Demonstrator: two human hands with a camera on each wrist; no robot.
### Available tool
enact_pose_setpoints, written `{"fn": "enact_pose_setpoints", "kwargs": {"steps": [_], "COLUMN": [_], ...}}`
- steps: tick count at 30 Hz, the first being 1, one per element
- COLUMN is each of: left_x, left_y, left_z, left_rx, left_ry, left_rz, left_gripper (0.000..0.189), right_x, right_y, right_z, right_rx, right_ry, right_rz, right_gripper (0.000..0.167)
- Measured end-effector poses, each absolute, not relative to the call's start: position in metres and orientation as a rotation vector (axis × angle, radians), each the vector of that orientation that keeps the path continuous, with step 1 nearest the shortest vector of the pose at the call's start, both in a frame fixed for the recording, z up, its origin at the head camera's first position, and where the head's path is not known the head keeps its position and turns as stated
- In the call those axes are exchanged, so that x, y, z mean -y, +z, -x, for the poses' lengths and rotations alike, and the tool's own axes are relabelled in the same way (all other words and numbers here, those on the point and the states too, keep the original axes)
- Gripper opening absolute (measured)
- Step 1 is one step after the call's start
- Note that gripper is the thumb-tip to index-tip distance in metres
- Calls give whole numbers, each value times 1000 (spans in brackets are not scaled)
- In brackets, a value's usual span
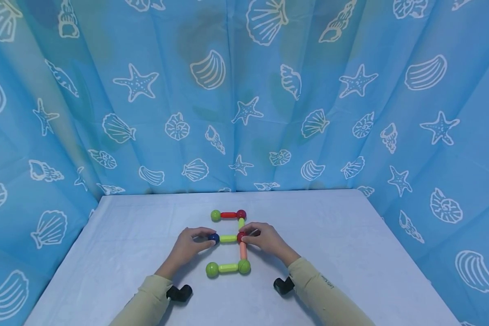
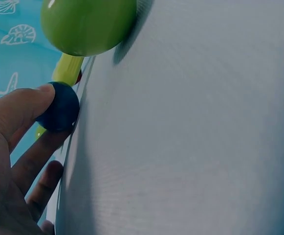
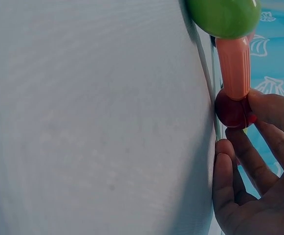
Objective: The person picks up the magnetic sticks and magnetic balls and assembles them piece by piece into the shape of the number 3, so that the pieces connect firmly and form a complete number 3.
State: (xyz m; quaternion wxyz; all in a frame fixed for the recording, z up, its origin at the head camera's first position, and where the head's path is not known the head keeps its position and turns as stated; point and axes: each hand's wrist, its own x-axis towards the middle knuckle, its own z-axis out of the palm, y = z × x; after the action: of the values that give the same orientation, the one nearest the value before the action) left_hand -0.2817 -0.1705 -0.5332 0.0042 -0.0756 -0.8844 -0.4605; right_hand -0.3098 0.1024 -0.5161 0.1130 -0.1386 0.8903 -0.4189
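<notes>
My left hand (image 1: 189,246) pinches a dark blue ball (image 2: 58,108) between thumb and fingers. A yellow-green rod (image 1: 228,238) runs from that ball to a red ball (image 3: 233,110), which my right hand (image 1: 266,237) pinches. From the red ball, an orange rod (image 3: 234,68) leads to a green ball (image 1: 244,266) on the near side, and a short yellow-green rod (image 1: 241,222) leads to a dark red ball (image 1: 241,214) on the far side. Together the balls and rods form a flat figure on the table.
At the far end, a red rod (image 1: 228,215) joins the dark red ball to a small green ball (image 1: 215,215). Nearest me, another yellow-green rod (image 1: 228,268) ends in a green ball (image 1: 212,270). A white-covered table (image 1: 330,226) lies beneath; a blue shell-patterned curtain (image 1: 244,136) surrounds it.
</notes>
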Motion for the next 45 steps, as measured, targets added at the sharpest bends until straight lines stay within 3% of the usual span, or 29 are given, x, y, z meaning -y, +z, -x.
{"fn": "enact_pose_setpoints", "kwargs": {"steps": [17,45], "left_x": [174,171], "left_y": [-532,-532], "left_z": [279,280], "left_rx": [2790,2773], "left_ry": [-1451,-1420], "left_rz": [242,271], "left_gripper": [37,30], "right_x": [-101,-106], "right_y": [-518,-515], "right_z": [308,306], "right_rx": [-2570,-2601], "right_ry": [-1298,-1245], "right_rz": [388,436], "right_gripper": [29,30]}}
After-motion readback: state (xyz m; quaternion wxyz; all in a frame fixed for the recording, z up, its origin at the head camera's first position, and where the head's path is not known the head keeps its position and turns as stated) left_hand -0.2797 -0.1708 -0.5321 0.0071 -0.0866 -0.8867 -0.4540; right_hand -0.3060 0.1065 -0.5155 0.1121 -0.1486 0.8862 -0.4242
